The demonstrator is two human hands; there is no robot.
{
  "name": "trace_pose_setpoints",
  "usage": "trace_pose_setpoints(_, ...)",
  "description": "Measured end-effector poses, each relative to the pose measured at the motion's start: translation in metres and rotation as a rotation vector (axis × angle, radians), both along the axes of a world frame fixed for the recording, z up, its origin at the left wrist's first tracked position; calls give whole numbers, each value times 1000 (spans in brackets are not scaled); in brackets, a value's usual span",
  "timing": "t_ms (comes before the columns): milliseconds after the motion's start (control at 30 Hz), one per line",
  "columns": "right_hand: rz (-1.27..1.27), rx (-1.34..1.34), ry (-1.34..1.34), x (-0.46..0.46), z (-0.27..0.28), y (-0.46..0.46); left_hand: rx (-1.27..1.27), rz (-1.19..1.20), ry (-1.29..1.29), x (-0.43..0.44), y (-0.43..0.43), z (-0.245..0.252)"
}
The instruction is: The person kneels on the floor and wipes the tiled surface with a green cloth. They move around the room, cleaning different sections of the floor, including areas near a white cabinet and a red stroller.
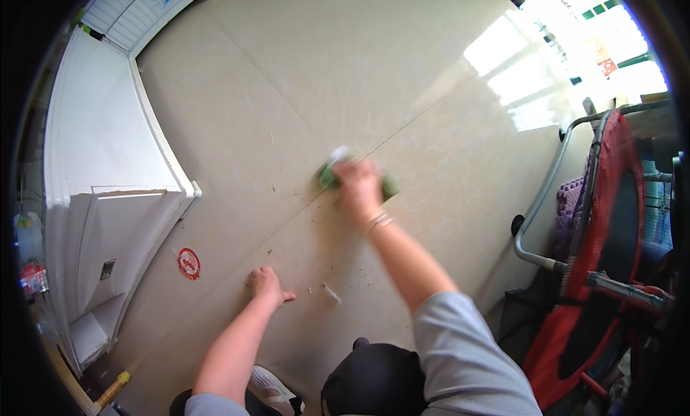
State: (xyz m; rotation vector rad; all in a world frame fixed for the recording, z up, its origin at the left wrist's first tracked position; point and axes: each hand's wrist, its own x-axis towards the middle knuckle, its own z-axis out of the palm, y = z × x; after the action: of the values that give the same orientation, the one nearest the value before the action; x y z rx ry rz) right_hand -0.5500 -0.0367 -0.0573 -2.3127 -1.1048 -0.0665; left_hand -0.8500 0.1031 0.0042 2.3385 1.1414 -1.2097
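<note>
My right hand (358,184) is stretched out over the tiled floor (334,92), blurred, with its fingers closed on a green cloth (389,188) that shows on both sides of it. A whitish patch lies at the cloth's far left end. Nearer to me and to the left, my left hand (267,287) rests on the floor with the thumb spread and nothing in it. Between my arms lie a thin white scrap (331,293) and small dark crumbs. A round red sticker (189,263) is on the floor to the left of my left hand.
White furniture (113,125) with a chipped edge lines the left side. At the right, a folded trampoline with red trim (585,276) and a metal-tube frame (539,200) stands by purple foam mats (569,211). A wooden handle (113,389) is at lower left. My shoe (272,386) shows below.
</note>
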Motion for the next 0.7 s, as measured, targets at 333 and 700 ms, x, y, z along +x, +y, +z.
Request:
trace_pose_setpoints(333,-135,446,1460,-72,67,-3,-71,69,59,15,2,15)
trace_pose_setpoints(700,-489,-138,125,40,36,-141,-76,61,22,15,0,14)
